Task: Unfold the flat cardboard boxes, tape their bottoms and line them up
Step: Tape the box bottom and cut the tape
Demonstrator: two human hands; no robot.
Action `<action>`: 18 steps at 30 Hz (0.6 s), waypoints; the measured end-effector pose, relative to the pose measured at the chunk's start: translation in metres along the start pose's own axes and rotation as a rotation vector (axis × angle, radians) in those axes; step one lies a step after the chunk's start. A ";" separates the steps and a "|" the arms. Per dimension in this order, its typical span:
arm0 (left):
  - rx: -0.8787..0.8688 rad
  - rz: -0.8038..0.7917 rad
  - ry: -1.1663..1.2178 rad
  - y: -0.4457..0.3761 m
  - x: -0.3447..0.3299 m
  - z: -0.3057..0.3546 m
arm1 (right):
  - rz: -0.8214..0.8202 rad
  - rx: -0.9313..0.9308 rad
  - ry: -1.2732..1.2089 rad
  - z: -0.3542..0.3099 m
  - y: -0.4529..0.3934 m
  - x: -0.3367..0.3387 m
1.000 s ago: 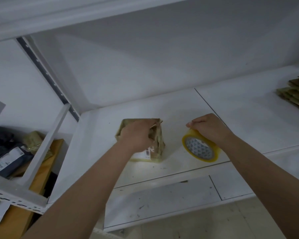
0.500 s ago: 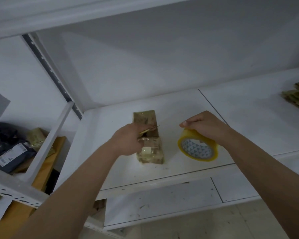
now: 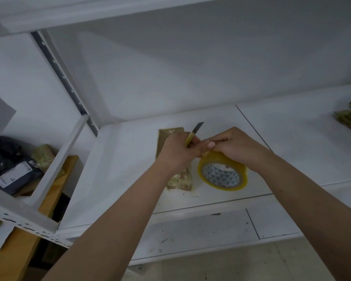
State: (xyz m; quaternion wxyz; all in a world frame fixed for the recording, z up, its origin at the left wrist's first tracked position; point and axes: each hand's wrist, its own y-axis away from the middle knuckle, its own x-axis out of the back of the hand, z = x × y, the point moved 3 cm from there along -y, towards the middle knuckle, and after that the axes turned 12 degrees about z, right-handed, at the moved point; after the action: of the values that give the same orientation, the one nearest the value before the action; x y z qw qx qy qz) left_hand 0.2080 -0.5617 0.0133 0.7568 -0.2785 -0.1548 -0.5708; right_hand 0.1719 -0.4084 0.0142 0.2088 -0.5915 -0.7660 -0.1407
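At my ten o'clock a perforated upright (image 3: 68,84) rises from the white shelf (image 3: 120,169). At nine o'clock, past a white rail (image 3: 55,169), lie dark parcels (image 3: 12,169) — one bears a white label — beside a greenish packet (image 3: 44,155) on a brown board (image 3: 16,250). Beneath me, at six o'clock — a scuffed lower shelf (image 3: 190,236) and pale floor (image 3: 241,264).

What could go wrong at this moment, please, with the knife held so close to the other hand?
The left hand holds a utility knife with its blade exposed, right against the right hand on the tape roll; a slip might cut a finger. The cardboard box lies partly under the left arm and might get nudged along the shelf.
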 end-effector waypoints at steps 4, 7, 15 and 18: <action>0.012 0.048 0.088 0.000 0.006 -0.004 | -0.016 -0.087 -0.134 0.002 0.002 -0.002; 0.039 0.176 0.047 -0.004 0.022 -0.012 | -0.019 -0.096 -0.236 -0.002 0.002 0.005; 0.154 0.384 0.011 0.006 0.078 -0.054 | -0.003 -0.051 -0.126 0.003 -0.014 0.020; 0.200 0.395 -0.032 0.019 0.088 -0.078 | 0.027 -0.031 0.114 0.013 -0.018 0.018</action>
State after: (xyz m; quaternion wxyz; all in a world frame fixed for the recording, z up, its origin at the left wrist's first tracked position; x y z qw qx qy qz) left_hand 0.2462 -0.6736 -0.0051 0.8751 -0.2358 -0.1651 -0.3889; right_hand 0.1486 -0.3915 0.0122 0.2447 -0.5962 -0.7424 -0.1832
